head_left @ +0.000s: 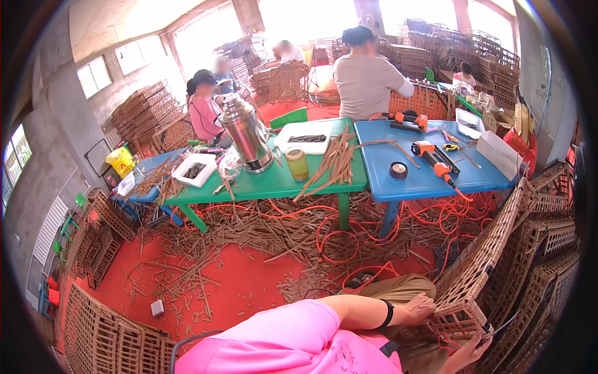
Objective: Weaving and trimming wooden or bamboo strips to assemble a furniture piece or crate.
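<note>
A long brown woven basket frame (479, 280) leans upright over my lap at the right, its narrow end close to me. My left hand (417, 308), with a black band on the wrist, lies with bent fingers against the near left edge of the basket. At its lower corner, my right hand (468, 354) has its fingers round the bottom edge. Part of the right hand is cut off by the lower rim of the picture. A thin reddish cord (445, 343) hangs by the basket's end, between the hands.
A blue table (380, 162) holds two orange-black nail guns (433, 156) with air hoses. On the green table (261, 187) stand a steel flask (246, 134), a jar (297, 163) and white trays. Stacked woven baskets (542, 293) crowd my right. Wood strips litter the red floor (237, 280). Several people sit or stand beyond.
</note>
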The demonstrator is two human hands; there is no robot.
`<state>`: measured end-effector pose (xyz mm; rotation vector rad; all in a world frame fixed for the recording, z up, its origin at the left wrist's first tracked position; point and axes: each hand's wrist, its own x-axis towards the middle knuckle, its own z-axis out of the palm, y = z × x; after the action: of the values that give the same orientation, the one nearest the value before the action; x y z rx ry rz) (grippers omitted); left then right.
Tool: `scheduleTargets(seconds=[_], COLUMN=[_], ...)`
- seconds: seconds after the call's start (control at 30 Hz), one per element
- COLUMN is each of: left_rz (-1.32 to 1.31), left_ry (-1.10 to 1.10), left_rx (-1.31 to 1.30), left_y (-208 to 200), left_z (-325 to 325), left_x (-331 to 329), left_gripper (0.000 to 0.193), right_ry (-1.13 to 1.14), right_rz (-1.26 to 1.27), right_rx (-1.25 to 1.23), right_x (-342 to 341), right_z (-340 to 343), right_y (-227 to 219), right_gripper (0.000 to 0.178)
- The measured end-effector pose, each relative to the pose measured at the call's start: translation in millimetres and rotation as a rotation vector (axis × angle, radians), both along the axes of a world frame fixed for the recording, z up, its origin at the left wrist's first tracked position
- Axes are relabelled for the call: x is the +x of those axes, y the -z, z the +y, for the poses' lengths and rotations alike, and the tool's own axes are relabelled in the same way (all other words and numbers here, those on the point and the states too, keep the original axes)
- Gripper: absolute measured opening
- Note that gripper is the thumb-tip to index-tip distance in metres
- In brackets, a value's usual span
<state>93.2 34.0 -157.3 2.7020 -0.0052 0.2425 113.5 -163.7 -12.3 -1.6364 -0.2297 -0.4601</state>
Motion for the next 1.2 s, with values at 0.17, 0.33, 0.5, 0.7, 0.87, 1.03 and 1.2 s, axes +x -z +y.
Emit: scheduleTargets(seconds=[0.17, 0.33, 0.5, 0.7, 0.87, 1.03, 1.2], left_rz=[-0.012, -0.043, -0.007, -0.002, 0.007, -0.004, 0.002], left_ry=[-0.003, -0.022, -0.006, -0.004, 0.002, -0.012, -0.019], left_rx=[0.01, 0.035, 0.027, 0.057, 0.068, 0.029, 0.013], left_y=[2.5, 13.6, 17.9, 7.2, -0.1, -3.3, -2.0], left_z=[-0.5, -1.0, -2.6, -0.3, -2.2, -3.5, -4.0], left_x=[0.5, 5.1, 8.7, 2.5, -0.4, -2.1, -1.7], left_gripper=[0.042, 0.042, 0.042, 0.045, 0.045, 0.042, 0.041], right_ry=[-0.012, -0.013, 0.066, -0.062, -0.029, -0.014, -0.02], right_rz=[0.012, 0.189, 0.054, 0.05, -0.028, 0.091, 0.122], right_rx=[0.02, 0.071, -0.134, 0.121, 0.089, 0.025, 0.036], right_x=[1.5, 21.5, 30.0, 8.1, 2.1, 17.8, 15.8], right_z=[-2.2, -12.9, -25.4, -3.6, -0.9, -10.5, -8.6], right_y=[5.5, 35.7, 51.3, 16.8, 6.4, 28.1, 26.6], right_gripper=[0.043, 0.05, 0.05, 0.043, 0.045, 0.045, 0.045])
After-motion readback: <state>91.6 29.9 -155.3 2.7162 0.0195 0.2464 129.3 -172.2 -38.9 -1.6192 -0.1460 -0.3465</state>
